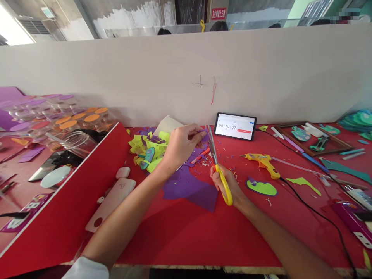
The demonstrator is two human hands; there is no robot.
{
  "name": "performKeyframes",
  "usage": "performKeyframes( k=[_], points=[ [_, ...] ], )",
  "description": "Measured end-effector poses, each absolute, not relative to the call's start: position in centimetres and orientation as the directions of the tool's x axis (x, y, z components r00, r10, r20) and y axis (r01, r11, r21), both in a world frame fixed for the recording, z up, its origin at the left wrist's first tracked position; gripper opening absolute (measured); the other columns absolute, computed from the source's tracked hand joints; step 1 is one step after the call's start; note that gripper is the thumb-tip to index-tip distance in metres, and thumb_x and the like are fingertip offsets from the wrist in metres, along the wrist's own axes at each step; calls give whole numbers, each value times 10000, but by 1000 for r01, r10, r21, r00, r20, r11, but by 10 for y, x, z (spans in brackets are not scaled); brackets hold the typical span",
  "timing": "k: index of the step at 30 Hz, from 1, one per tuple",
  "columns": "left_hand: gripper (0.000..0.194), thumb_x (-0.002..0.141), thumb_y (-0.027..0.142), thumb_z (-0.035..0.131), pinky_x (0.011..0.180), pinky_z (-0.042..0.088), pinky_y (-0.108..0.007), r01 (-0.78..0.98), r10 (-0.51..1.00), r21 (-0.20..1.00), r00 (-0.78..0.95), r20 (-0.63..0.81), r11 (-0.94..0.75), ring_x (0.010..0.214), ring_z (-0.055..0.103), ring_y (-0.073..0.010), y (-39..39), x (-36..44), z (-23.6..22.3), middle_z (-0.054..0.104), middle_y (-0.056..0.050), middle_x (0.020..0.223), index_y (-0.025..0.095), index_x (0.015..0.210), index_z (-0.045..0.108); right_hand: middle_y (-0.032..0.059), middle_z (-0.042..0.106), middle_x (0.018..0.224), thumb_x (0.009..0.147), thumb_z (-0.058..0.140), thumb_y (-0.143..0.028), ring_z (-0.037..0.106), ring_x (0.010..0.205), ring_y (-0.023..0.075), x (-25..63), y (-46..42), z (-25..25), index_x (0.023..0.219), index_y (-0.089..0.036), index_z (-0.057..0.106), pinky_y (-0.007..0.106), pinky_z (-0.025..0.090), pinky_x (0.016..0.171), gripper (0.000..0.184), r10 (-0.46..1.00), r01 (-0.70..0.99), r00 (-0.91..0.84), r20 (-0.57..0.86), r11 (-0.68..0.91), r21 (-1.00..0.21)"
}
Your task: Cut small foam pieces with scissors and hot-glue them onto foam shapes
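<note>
My left hand (186,141) is closed in a pinch on a small purple foam piece (205,136), held up over the table. In my right hand (228,180) is a pair of scissors (221,178) with yellow handles, blades pointing up beside the purple piece. Whether the blades touch it I cannot tell. Below both hands lies a larger purple foam sheet (193,190) strewn with small scraps. To the left is a heap of yellow-green scraps (161,141) with a teal and purple cut-out (149,155) on it.
A tablet showing a timer (235,127) leans at the back. A yellow glue gun (263,162) and a green shape with purple edging (262,187) lie to the right, with a black cable beyond. A pale phone (112,203) lies near the red divider (62,205). A wooden tray (338,151) is farther right.
</note>
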State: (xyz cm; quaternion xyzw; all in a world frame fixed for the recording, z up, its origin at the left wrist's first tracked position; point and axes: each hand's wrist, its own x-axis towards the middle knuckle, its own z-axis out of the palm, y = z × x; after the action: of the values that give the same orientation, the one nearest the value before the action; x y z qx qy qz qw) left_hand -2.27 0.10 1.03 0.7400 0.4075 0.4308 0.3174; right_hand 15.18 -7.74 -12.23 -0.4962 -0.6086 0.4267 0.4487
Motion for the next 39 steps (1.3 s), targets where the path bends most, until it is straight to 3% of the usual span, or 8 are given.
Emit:
performKeyframes(
  k=[29,36,39],
  points=[
    [148,940,250,617,597,523,-239,342,886,822,266,380,-455,614,686,-129,2,-24,11,707,-18,662,166,828,666,-65,402,464,860,496,-797,353,405,100,153,-80,-112,684,-249,407,251,246,408,582,993,277,-91,79,102,-955],
    [130,941,245,610,605,513,-252,348,883,815,261,390,-463,612,666,-125,5,-25,8,692,-22,666,166,861,676,-66,424,452,828,597,-760,391,365,106,153,-79,-116,681,-242,443,249,288,387,560,997,284,-59,48,63,-957],
    [136,948,241,594,581,482,-243,365,877,800,255,406,-477,579,628,-107,4,-24,9,667,-8,649,174,842,647,-66,425,483,867,511,-788,401,377,114,153,-76,-127,754,-235,479,249,308,386,565,996,247,-57,66,78,-966]
  ],
)
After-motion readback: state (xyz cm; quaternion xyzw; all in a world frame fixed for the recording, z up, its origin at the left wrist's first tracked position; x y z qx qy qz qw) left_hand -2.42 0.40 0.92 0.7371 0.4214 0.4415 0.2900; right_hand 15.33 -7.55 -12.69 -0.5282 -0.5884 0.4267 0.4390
